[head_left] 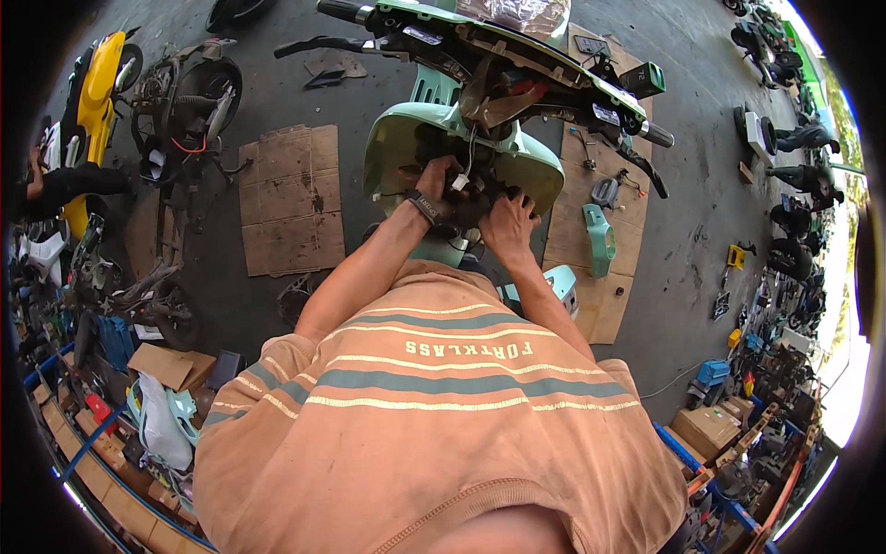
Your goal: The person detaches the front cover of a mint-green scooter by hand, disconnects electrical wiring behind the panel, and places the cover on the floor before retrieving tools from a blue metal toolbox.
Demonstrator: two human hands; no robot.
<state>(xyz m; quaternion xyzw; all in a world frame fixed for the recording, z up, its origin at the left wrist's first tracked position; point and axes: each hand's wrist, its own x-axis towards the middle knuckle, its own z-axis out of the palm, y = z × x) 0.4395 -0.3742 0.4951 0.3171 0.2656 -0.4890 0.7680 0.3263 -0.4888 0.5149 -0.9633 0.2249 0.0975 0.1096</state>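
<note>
A mint-green scooter stands in front of me, its front end opened up, with dark wiring and parts bare below the handlebar. My left hand reaches into this dark opening, fingers curled in, right beside a white wire connector that hangs on thin wires. Across from it, my right hand is at the opening's right side with bent fingers. Both hands' fingertips sink into the dark parts, so what they grip cannot be made out. A dark band circles my left wrist.
Flattened cardboard lies left of the scooter. On another cardboard sheet at right rest a mint-green panel and small parts. A stripped motorcycle frame and a yellow motorbike stand far left. Other people are at far right.
</note>
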